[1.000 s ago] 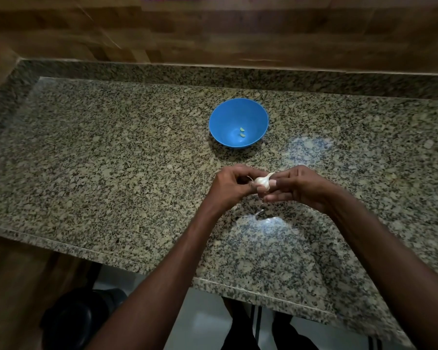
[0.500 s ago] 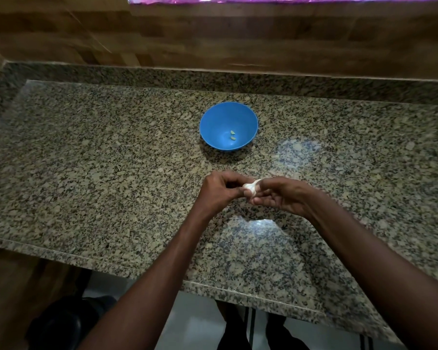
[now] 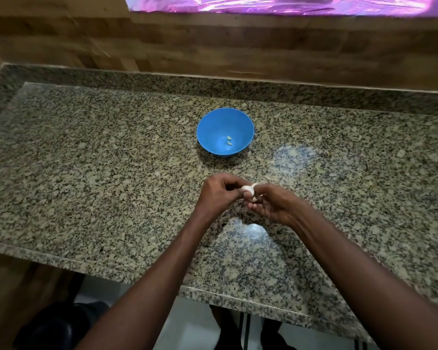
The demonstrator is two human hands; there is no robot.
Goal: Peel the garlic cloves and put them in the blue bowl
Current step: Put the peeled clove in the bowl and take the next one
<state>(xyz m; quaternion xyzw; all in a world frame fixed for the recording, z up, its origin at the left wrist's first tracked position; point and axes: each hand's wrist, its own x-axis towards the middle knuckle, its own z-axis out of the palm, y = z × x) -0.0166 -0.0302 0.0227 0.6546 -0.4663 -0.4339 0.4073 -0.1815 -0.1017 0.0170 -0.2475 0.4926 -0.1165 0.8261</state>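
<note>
Garlic (image 3: 248, 190) pinched between left hand (image 3: 219, 195) and right hand (image 3: 269, 203), both clamped on it, raised off surface (image 3: 99, 173) for peeling. Blue bowl (image 3: 208, 127) just beyond hands, two peeled cloves (image 3: 229, 140) inside; close for dropping.

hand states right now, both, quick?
Left hand: fingers curled, pinching the garlic.
Right hand: also pinching the garlic, fingers curled round it.

White garlic (image 3: 248, 189) pinched between both hands, held above surface mid-front. Blue bowl (image 3: 214, 132) upright toward back edge, two peeled cloves (image 3: 229, 140) side by side inside.
</note>
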